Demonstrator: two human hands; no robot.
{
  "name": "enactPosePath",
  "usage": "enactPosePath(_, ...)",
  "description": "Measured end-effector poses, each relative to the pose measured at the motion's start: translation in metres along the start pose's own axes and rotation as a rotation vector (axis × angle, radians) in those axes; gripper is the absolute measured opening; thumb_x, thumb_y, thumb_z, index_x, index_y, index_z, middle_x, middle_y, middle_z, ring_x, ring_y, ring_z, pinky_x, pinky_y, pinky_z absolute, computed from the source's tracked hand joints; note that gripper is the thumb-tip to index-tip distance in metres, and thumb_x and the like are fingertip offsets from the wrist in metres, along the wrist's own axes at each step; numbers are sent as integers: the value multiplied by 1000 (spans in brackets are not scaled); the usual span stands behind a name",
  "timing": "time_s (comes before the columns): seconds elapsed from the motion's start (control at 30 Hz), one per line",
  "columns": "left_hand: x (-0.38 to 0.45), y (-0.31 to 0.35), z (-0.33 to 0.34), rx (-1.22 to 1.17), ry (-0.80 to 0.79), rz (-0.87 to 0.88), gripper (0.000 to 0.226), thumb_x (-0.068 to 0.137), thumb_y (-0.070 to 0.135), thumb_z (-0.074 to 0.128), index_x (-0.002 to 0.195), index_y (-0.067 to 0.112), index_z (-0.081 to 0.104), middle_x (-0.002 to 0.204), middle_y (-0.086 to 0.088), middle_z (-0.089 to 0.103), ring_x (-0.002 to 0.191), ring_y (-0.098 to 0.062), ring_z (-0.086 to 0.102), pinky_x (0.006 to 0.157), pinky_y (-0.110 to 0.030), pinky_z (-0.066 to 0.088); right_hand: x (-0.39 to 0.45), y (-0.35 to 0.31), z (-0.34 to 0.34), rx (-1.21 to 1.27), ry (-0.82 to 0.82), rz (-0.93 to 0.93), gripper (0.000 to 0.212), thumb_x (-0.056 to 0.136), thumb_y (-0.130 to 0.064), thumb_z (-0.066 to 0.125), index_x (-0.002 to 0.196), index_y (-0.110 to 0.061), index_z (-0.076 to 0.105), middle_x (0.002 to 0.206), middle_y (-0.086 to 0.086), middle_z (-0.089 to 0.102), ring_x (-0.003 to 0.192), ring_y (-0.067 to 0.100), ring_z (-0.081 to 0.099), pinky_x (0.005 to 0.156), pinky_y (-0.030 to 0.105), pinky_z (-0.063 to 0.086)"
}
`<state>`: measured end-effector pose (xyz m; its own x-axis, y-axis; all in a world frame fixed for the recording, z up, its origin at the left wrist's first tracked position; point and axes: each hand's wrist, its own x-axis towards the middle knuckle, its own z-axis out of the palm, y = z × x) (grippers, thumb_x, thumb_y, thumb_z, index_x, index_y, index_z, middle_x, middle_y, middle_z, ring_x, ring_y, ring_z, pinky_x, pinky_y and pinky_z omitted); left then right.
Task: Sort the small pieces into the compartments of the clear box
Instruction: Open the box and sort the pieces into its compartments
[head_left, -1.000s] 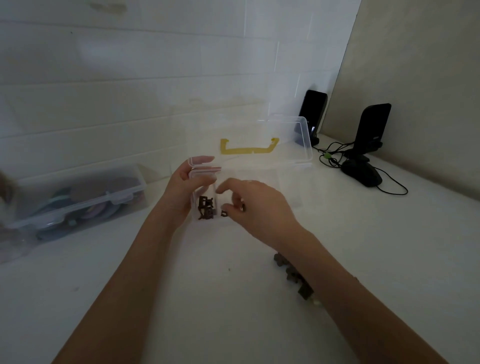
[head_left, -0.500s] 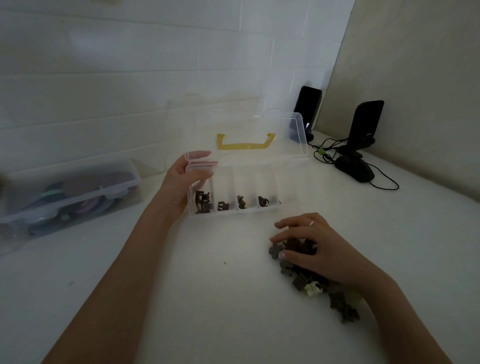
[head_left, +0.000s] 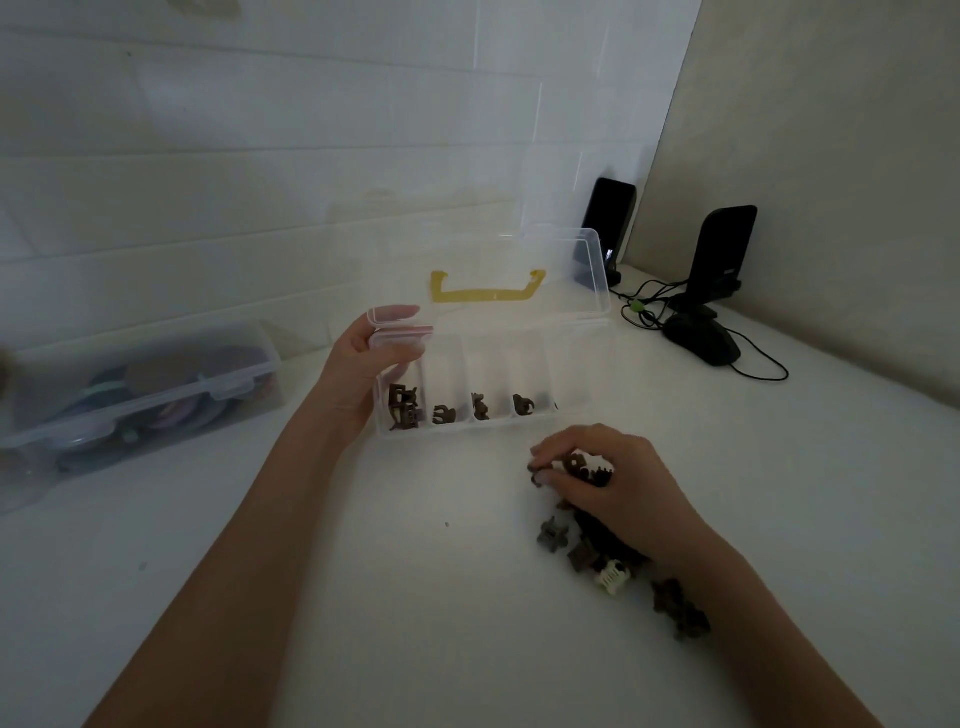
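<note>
A clear compartment box (head_left: 498, 423) stands open on the white table, its lid with a yellow handle (head_left: 487, 294) tilted back. Small brown clips lie in several of its compartments, most in the leftmost one (head_left: 402, 408). My left hand (head_left: 366, 366) grips the box's left end, thumb over the rim. My right hand (head_left: 608, 480) rests on a loose pile of brown clips (head_left: 587, 553) in front of the box and pinches one brown clip (head_left: 574, 462) between thumb and fingers. A single white clip (head_left: 614, 574) lies in the pile.
A second clear box (head_left: 140, 389) with coloured items sits shut at the left by the tiled wall. Two black stands (head_left: 719, 260) with cables (head_left: 649, 306) occupy the back right corner. More brown clips (head_left: 680, 613) lie beside my right wrist.
My right hand left the box, dropped onto the loose pile and closed its fingers on a brown clip. The left hand kept its hold on the box.
</note>
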<state>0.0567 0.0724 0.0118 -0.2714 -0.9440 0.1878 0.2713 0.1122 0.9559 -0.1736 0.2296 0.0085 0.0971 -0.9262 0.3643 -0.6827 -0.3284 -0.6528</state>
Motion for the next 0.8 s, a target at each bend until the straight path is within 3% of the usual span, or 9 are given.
enactPosePath(0.07, 0, 0, 0, 2, 0, -4, 36, 63, 13, 72, 93, 32, 70, 87, 11, 72, 81, -2, 65, 81, -25, 46, 3, -2, 0, 52, 107, -7, 19, 80, -11, 72, 81, -29, 65, 93, -18, 70, 88, 4, 63, 77, 8, 41)
enactPosePath(0.17, 1, 0, 0, -4, 6, -9, 36, 63, 13, 72, 93, 33, 70, 88, 11, 72, 84, -3, 64, 84, -26, 45, 8, -3, -1, 66, 205, -23, 21, 80, -2, 68, 80, -22, 62, 98, -14, 69, 92, 6, 63, 76, 13, 43)
enactPosePath(0.23, 0, 0, 0, -3, 1, -11, 35, 63, 14, 73, 92, 33, 71, 88, 11, 72, 85, -4, 64, 84, -26, 45, 14, -4, -2, 89, 240, -31, 20, 80, 2, 66, 80, -17, 62, 100, -11, 69, 93, 7, 63, 74, 18, 47)
enactPosePath(0.37, -2, 1, 1, 4, -5, -7, 35, 63, 13, 73, 92, 33, 71, 89, 9, 72, 84, -4, 64, 83, -26, 46, 33, -11, -1, 86, 268, -103, 20, 80, 7, 63, 82, -14, 64, 101, -7, 67, 86, 5, 62, 72, 17, 50)
enactPosePath(0.43, -3, 1, 0, 5, -8, -3, 36, 63, 12, 73, 92, 32, 71, 90, 7, 72, 85, -6, 64, 84, -27, 45, 46, -12, 2, -37, 262, -142, 17, 80, 5, 63, 84, -11, 65, 105, -3, 67, 92, 3, 58, 78, 15, 47)
enactPosePath(0.53, -5, 2, -1, 18, -7, -3, 36, 63, 13, 73, 92, 33, 71, 91, 8, 73, 87, -7, 64, 87, -28, 45, 56, -8, 9, -250, 234, -199, 16, 83, 0, 63, 93, -10, 70, 123, 1, 61, 112, 8, 46, 96, 4, 28)
enactPosePath(0.6, -6, 2, -2, 26, -2, -2, 35, 63, 14, 73, 91, 34, 71, 91, 8, 73, 87, -6, 65, 86, -28, 46, 54, -2, 10, -267, 255, -203, 23, 81, 6, 61, 92, -11, 71, 132, 2, 55, 117, 8, 39, 102, 16, 29)
enactPosePath(0.7, -5, 3, -3, 38, 3, -3, 34, 63, 14, 72, 90, 36, 72, 90, 10, 73, 85, -4, 65, 83, -26, 46, 46, 8, 4, -322, 221, -199, 42, 67, 19, 50, 76, -16, 72, 135, 4, 54, 123, 24, 42, 101, 47, 36)
enactPosePath(0.8, -5, 3, -2, 38, 8, -10, 35, 63, 14, 72, 91, 35, 71, 88, 12, 72, 84, -3, 65, 81, -25, 47, 46, 10, 1, -483, 98, -116, 54, 65, 18, 47, 82, -26, 74, 149, 1, 38, 134, 32, 31, 104, 50, 25)
